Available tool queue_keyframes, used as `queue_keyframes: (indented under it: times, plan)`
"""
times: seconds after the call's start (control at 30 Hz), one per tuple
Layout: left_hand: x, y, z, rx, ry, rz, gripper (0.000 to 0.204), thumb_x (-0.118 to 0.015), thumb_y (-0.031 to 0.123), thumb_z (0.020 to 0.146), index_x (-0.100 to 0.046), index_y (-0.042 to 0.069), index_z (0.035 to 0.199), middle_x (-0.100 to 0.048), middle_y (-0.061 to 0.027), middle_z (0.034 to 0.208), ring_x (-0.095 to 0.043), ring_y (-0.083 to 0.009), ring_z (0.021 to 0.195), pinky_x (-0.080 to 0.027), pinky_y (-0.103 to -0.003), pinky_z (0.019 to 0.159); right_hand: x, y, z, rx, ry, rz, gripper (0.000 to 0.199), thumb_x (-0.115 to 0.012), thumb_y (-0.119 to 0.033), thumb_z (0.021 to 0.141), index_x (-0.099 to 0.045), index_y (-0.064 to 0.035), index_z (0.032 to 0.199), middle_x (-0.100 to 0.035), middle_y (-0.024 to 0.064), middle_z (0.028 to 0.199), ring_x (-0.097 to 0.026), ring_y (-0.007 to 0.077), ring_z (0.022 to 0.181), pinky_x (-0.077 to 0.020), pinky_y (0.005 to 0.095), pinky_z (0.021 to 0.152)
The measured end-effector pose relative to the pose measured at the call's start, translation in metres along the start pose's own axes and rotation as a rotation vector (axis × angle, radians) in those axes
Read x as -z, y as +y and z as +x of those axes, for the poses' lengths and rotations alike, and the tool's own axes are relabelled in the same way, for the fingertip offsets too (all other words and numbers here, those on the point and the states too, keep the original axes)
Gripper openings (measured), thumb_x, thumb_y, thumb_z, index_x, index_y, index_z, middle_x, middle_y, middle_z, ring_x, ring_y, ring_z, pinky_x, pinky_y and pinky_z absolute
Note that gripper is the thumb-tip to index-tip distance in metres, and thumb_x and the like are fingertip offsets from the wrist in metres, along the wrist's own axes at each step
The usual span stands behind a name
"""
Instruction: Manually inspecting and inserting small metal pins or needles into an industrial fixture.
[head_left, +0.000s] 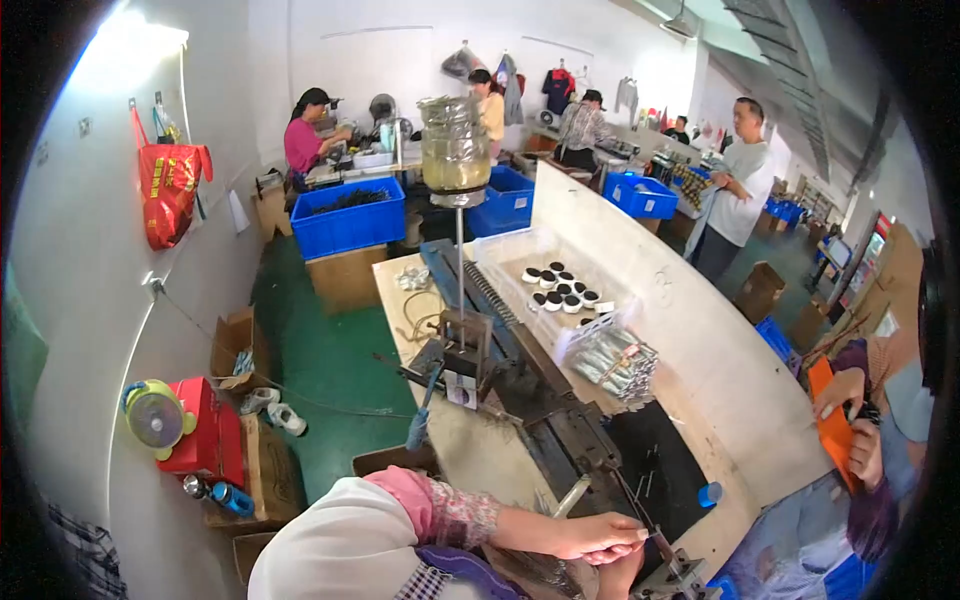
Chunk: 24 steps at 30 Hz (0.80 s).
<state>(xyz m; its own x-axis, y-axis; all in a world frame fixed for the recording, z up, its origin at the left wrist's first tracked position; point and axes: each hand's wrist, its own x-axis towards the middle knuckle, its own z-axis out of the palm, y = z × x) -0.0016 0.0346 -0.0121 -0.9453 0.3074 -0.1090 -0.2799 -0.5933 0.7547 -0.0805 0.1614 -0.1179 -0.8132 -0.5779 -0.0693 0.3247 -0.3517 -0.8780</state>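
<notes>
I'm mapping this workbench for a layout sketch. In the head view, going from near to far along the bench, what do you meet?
Left hand at the metal fixture → bundle of silvery packets → clear tray of black-and-white round caps → blue crate.

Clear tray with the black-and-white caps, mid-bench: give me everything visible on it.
The clear tray is a shallow rectangular box of see-through plastic, open on top, lying flat on the pale workbench beside the dark machine rail. About ten small round caps, black with white, sit loosely grouped in its middle. A pile of shiny clear bags lies against its near end. No hand touches it.
</notes>
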Motion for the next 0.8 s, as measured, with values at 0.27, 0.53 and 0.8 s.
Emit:
queue_keyframes:
  times: [0.27,0.53,0.8]
  plan:
    - [0.007,-0.011,0.021,-0.015,0.196,-0.061,0.027,-0.048,0.031,0.100,-0.049,0.010,0.083,-0.034,0.0071,0.061,-0.027,-0.0046,0.047,-0.017,-0.023,0.039,-0.021,-0.031,-0.015,0.116,0.047,-0.840,0.009,-0.050,-0.017,0.093,-0.052,-0.0081,0.094,-0.054,0.0014,0.073,-0.055,0.0117,0.064,-0.0449,0.0240,0.054]
    - [0.009,-0.012,0.018,0.041,0.263,-0.088,0.025,-0.049,0.030,0.099,-0.051,0.009,0.087,-0.038,0.0059,0.060,-0.034,-0.0053,0.046,-0.022,-0.022,0.040,-0.026,-0.034,-0.028,0.245,0.146,-1.408,0.018,-0.055,-0.017,0.085,-0.056,-0.0044,0.098,-0.061,0.0194,0.090,-0.062,0.0387,0.081,-0.0513,0.0459,0.068]
    - [0.019,0.018,0.017,-0.039,0.433,-0.182,0.020,-0.050,0.023,0.095,-0.050,0.008,0.082,-0.038,0.0042,0.057,-0.034,-0.0076,0.041,-0.024,-0.025,0.037,-0.051,-0.090,-0.089,0.399,-0.120,-1.776,0.020,-0.066,-0.011,0.070,-0.051,-0.0064,0.082,-0.058,0.0097,0.083,-0.059,0.0297,0.079,-0.0507,0.0404,0.061]
